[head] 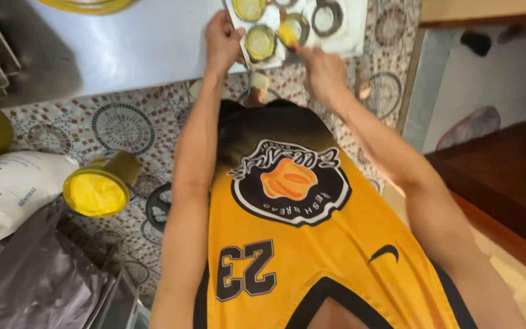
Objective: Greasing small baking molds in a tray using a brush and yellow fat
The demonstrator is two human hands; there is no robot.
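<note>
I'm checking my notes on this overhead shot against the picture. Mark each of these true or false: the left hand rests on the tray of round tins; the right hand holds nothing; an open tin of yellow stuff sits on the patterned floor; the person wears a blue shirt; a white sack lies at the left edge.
1. The left hand rests on the tray of round tins. True; it lies by one round tin.
2. The right hand holds nothing. False: it holds a brush with a yellow tip over the tins.
3. An open yellow tin sits on the patterned floor. True.
4. The shirt is blue. False: the shirt is orange-yellow with black trim.
5. A white sack lies at the left edge. True.
</note>
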